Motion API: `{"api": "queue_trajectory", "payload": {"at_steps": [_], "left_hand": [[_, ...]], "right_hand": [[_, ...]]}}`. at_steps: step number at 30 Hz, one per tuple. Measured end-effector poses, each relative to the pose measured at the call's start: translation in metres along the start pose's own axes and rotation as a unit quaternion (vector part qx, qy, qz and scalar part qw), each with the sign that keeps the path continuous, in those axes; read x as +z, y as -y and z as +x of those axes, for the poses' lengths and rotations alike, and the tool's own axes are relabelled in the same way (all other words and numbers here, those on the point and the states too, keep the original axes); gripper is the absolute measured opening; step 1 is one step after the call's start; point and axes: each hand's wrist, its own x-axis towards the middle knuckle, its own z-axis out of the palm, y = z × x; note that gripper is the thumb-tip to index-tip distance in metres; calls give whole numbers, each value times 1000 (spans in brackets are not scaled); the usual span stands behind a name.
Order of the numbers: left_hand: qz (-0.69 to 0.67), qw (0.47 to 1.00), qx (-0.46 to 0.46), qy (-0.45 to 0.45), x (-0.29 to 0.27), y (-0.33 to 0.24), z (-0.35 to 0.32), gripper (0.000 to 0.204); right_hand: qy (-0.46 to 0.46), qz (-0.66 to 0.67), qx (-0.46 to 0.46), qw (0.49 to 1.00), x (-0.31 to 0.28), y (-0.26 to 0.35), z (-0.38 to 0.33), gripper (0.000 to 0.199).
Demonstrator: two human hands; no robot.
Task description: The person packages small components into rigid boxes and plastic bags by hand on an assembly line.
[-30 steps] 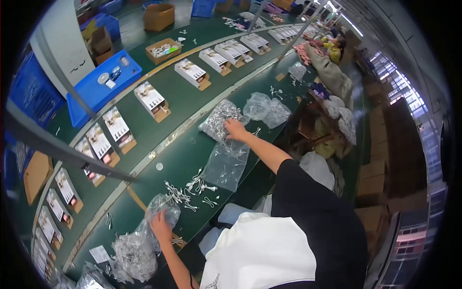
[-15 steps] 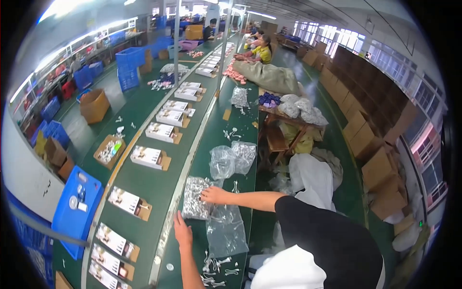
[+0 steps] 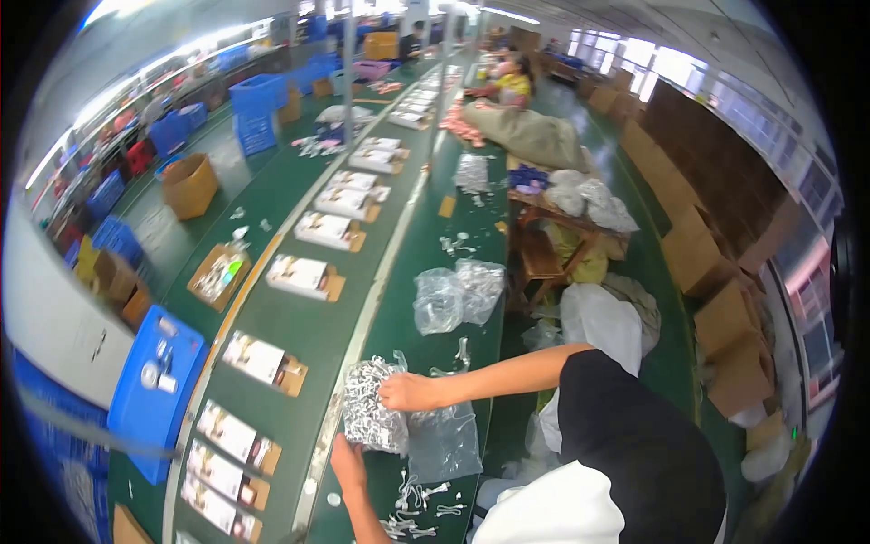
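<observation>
Now the right hand [image 3: 405, 392] pinches the top of a clear bag of small white parts [image 3: 372, 419]; the left hand [image 3: 347, 461], open, rests just below it on the counter [image 3: 426, 272]. If this pinch slips, parts could spill out.

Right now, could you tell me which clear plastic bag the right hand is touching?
The right hand rests on the full bag of white parts nearest the person; the crumpled empty bags lie farther up the table.

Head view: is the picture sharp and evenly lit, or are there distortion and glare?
Head view: strong fisheye bending, the conveyor belt curves toward the rim, and the corners are black. Windows at upper right and ceiling lights glare white. The right hand on the clear bag of small white parts looks fairly sharp; far benches are soft.
</observation>
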Motion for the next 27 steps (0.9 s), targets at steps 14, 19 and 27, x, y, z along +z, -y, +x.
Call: {"api": "queue_trajectory", "payload": {"at_steps": [14, 19, 27], "left_hand": [[113, 968, -215, -68, -220, 120, -343, 33], [124, 975, -179, -42, -221, 213, -415, 38], [194, 968, -38, -157, -190, 150, -377, 39]], "right_hand": [[-13, 278, -232, 932, 55, 365, 98, 10], [70, 301, -159, 938, 123, 456, 86, 13], [74, 307, 117, 941, 118, 462, 78, 24]]}}
